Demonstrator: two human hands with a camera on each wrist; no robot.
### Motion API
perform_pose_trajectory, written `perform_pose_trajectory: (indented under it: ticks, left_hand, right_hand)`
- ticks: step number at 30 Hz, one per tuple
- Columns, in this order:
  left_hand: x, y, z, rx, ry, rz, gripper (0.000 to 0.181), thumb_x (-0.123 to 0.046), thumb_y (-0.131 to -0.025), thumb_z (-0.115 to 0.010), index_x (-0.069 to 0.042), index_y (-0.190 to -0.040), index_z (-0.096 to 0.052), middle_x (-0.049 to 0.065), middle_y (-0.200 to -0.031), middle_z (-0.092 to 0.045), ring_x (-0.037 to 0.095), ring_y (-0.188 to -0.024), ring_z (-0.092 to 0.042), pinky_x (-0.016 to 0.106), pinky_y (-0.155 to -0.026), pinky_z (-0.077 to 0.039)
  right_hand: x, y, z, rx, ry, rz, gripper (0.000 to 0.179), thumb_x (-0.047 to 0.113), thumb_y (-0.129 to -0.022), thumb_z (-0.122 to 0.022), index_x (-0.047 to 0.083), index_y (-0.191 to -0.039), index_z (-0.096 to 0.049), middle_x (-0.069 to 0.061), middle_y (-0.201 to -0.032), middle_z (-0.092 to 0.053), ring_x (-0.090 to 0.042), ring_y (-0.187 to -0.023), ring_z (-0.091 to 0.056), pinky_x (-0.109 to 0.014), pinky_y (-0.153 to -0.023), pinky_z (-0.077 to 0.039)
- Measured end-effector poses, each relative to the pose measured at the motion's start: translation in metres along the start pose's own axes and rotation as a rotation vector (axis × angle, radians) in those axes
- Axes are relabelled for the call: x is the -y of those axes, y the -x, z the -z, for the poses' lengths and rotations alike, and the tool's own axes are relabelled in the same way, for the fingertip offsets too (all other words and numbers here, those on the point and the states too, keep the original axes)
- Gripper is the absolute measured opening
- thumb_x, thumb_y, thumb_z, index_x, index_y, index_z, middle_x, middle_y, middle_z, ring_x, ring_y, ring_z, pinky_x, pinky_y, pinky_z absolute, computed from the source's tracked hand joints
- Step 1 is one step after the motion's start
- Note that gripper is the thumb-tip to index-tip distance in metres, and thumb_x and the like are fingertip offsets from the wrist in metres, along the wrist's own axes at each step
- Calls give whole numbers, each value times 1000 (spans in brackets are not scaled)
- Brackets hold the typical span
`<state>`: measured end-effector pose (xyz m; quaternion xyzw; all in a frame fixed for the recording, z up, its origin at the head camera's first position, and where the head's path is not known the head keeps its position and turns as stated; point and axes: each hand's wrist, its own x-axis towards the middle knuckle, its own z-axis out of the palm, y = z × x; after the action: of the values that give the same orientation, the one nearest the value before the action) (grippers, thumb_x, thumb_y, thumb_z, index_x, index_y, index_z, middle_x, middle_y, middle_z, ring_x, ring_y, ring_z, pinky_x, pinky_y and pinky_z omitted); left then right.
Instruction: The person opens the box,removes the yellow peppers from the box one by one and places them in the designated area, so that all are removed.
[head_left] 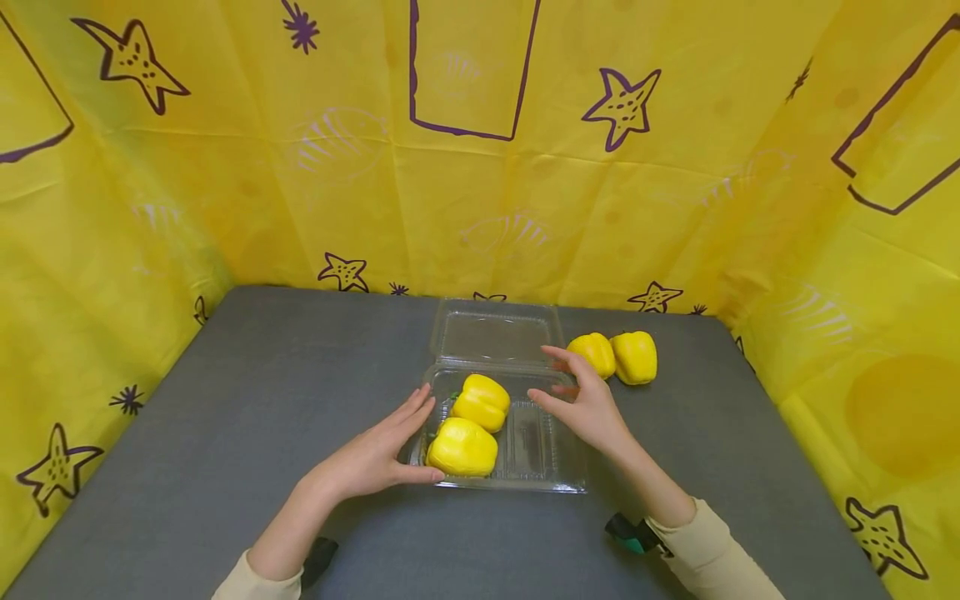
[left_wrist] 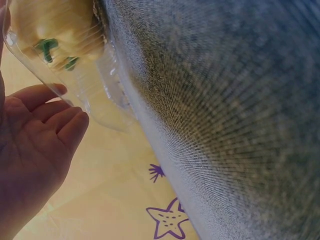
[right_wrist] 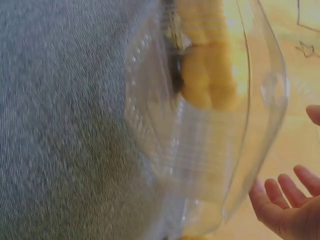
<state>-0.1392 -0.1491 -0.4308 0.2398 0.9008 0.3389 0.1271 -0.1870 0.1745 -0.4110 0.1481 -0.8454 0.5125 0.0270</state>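
A clear plastic clamshell container (head_left: 528,442) lies on the table with its lid (head_left: 495,333) folded back, away from me. Two yellow bell peppers, a front one (head_left: 461,447) and a rear one (head_left: 482,402), sit in its left half. My left hand (head_left: 367,458) rests along the container's left side, fingers extended and thumb at the front corner. In the left wrist view, green stems (left_wrist: 48,49) show through the plastic wall. My right hand (head_left: 588,408) hovers over the container's right side, fingers spread, holding nothing.
Two more yellow bell peppers, one (head_left: 592,354) partly behind my right hand and another (head_left: 636,358) beside it, lie right of the lid. Grey cloth covers the table (head_left: 300,358). A yellow patterned curtain (head_left: 450,192) encloses the back and sides.
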Motion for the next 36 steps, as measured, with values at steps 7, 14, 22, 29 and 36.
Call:
perform_pose_trajectory:
  ticks: [7,14,22,29,36]
  left_hand:
    - [-1,0,1,-3,-2,-8,107,-58,-77,-74,-4,-154,-23,6,-163,-7,26,-148,-12,53,-112,-26]
    - [-1,0,0,-1,-9,-10,108,-62,-77,-72,-4,-155,-23,5,-163,-6,26,-148,-10,54,-111,-26]
    - [0,0,0,-6,-9,-19,108,-61,-77,-72,-4,-154,-23,5,-163,-6,27,-148,-11,54,-111,-27]
    - [-1,0,0,-7,-12,-22,107,-60,-78,-73,-4,-154,-23,6,-163,-6,27,-148,-11,54,-110,-28]
    - [-1,1,0,-5,-5,-14,108,-60,-78,-73,-4,-155,-22,6,-163,-6,27,-148,-10,55,-111,-27]
  right_hand:
    - [-2,-1,-14,33,18,27,67,23,-81,-82,15,-139,-51,-9,-136,-52,-29,-119,-52,-43,-90,-52]
    - [-5,0,-22,85,5,46,68,21,-80,-82,10,-139,-50,-10,-138,-52,-36,-121,-50,-45,-91,-51]
    - [-6,1,-32,153,40,60,71,21,-80,-82,8,-141,-48,-12,-138,-51,-33,-120,-50,-48,-92,-50]
    - [-7,1,-38,181,77,71,71,20,-79,-83,6,-139,-49,-11,-137,-53,-31,-117,-52,-46,-91,-51]
    - [-8,1,-42,225,122,74,71,22,-79,-83,7,-139,-50,-11,-136,-52,-32,-116,-53,-48,-91,-51]
